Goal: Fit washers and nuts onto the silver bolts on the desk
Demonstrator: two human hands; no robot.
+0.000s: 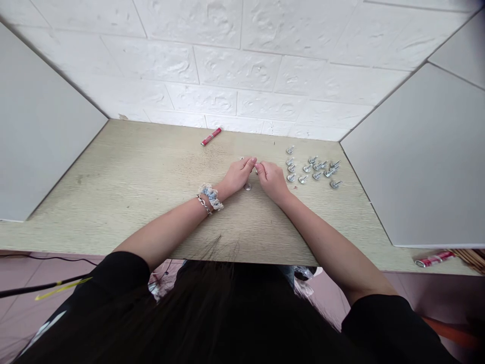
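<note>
My left hand and my right hand meet at the middle of the wooden desk, fingertips pinched together on a tiny metal piece that is too small to name. A small metal ring or washer lies on the desk just under the hands. To the right of my right hand lies a group of several small silver metal parts, like bolts with nuts. My left wrist wears a scrunchie and a chain bracelet.
A red tube lies near the back wall. Grey partition panels close off both sides, with a white brick-pattern wall behind. Another red tube and wooden sticks sit at the right front edge. Cables hang below left.
</note>
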